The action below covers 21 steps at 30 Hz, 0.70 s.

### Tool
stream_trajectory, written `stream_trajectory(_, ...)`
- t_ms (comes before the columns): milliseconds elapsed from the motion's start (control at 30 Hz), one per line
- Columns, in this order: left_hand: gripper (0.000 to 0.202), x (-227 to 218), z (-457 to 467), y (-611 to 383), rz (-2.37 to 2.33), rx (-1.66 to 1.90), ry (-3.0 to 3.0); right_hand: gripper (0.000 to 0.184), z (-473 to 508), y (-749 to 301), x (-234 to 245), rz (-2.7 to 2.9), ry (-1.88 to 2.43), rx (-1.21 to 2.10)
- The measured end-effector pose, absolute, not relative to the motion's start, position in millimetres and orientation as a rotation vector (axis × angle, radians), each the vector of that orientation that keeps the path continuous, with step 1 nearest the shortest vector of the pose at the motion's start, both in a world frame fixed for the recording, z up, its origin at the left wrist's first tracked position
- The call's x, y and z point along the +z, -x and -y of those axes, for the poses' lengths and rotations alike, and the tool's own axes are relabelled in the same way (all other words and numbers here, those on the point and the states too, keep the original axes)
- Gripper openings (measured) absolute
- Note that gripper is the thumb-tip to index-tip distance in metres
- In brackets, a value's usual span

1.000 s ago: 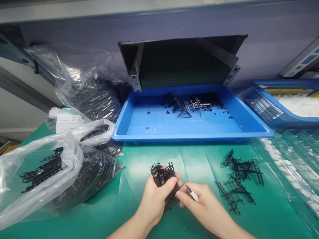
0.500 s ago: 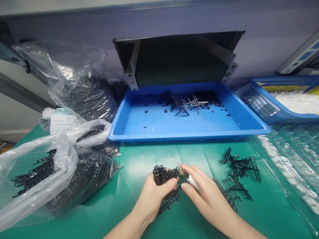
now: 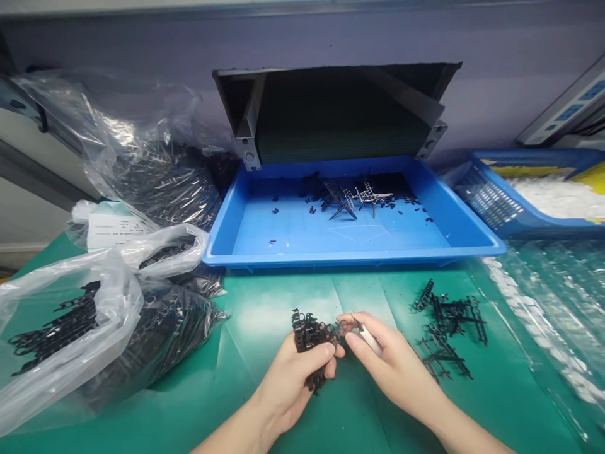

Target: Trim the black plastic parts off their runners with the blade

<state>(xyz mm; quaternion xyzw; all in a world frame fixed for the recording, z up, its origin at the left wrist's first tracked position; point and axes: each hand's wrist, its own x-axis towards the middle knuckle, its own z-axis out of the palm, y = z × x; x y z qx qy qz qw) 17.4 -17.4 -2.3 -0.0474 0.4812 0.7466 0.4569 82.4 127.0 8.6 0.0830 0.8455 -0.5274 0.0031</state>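
My left hand is closed around a bundle of black plastic parts held just above the green mat. My right hand sits right beside it, fingers pinched on a small white-handled tool whose tip touches the top of the bundle. Loose black runner frames lie on the mat to the right of my right hand.
A blue tray with scattered black bits stands behind the hands, under a dark chute. Clear plastic bags of black parts crowd the left side. A blue basket with white pieces and clear sheeting lie at right.
The bundle has been turned in my left hand, so less of it hangs below. My right hand moved up to the bundle's top with the tool. The view shifted slightly.
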Motion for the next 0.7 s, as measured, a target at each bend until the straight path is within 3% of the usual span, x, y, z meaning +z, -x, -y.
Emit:
stream_trajectory(300,0.020,1.4,19.6,-14.5,-1.537,1.850,0.198,0.035,-121.3,-90.7,7.2,-3.086,0.040,-0.901)
stream_trajectory(700,0.015,1.8,19.9,-18.5,-1.687,1.757,0.151,0.037,-118.1,-92.0,8.0,-3.232,0.099,-0.699)
